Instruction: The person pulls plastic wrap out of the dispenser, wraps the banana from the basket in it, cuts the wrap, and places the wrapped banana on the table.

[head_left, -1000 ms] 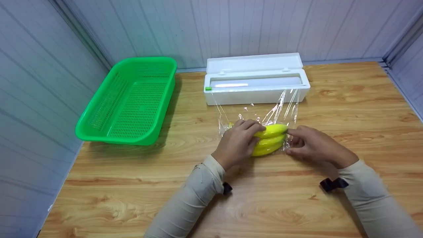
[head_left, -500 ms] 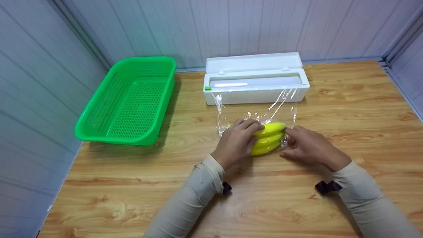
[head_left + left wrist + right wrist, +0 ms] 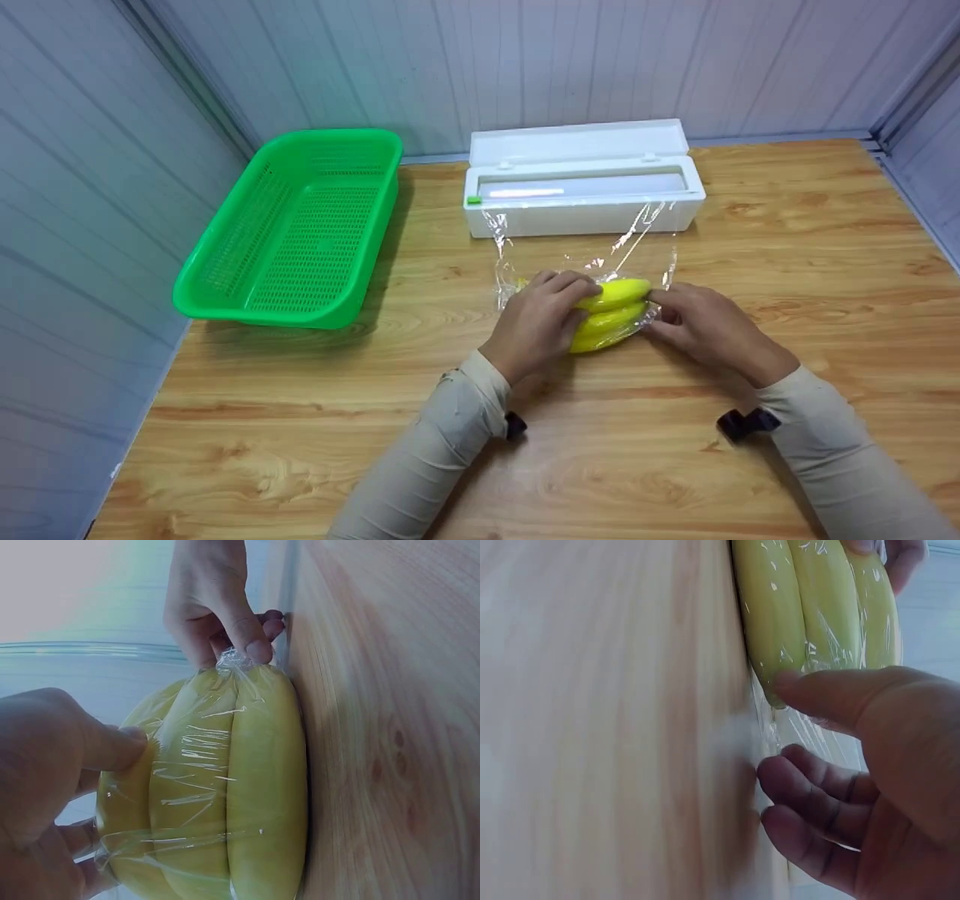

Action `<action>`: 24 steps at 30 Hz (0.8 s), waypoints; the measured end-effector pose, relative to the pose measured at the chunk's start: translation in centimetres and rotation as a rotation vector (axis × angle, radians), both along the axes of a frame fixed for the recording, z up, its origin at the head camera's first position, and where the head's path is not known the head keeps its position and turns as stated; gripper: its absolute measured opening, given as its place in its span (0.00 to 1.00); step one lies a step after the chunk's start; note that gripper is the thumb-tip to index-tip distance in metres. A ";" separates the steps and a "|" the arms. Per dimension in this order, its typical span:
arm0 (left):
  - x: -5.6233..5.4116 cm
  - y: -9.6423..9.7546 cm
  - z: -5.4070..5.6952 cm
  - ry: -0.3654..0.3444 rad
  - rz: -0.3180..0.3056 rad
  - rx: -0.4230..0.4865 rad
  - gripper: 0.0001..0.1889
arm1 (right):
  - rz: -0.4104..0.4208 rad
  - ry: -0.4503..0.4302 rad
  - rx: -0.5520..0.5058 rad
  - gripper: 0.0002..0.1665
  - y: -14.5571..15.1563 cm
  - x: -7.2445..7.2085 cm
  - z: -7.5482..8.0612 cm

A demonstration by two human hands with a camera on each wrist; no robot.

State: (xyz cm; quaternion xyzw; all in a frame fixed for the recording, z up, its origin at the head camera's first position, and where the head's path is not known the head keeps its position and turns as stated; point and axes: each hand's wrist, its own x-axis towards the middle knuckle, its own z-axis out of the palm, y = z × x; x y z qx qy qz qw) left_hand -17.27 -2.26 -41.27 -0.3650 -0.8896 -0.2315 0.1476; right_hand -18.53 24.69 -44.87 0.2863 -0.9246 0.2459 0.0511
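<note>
A bunch of yellow bananas (image 3: 611, 324), wrapped in clear cling film (image 3: 630, 238), lies on the wooden table. My left hand (image 3: 534, 324) grips the bunch from above, its thumb (image 3: 112, 746) on the near side. At the bunch's right end, my right hand (image 3: 709, 330) pinches the gathered film (image 3: 234, 660). In the right wrist view, the right thumb (image 3: 817, 694) presses at a banana's tip while the lower fingers (image 3: 817, 802) curl loosely below. From the bunch, the film stretches back to a white dispenser box (image 3: 585, 222) with its lid raised.
A green plastic basket (image 3: 341, 319) stands at the left of the table. Inside the dispenser box is a pale roll (image 3: 622, 184), and a small green slider (image 3: 473, 200) sits at the box's left front. Pale panel walls (image 3: 562, 67) close in the back and sides.
My right hand has shifted slightly left, and its thumb has tucked in against the bananas' end, drawing the film there close. The left hand has stayed on the bunch.
</note>
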 end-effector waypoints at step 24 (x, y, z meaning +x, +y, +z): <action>0.1 0.0 0.1 -0.040 0.007 -0.014 0.15 | -0.124 -0.390 -0.309 0.20 0.0 0.2 0.3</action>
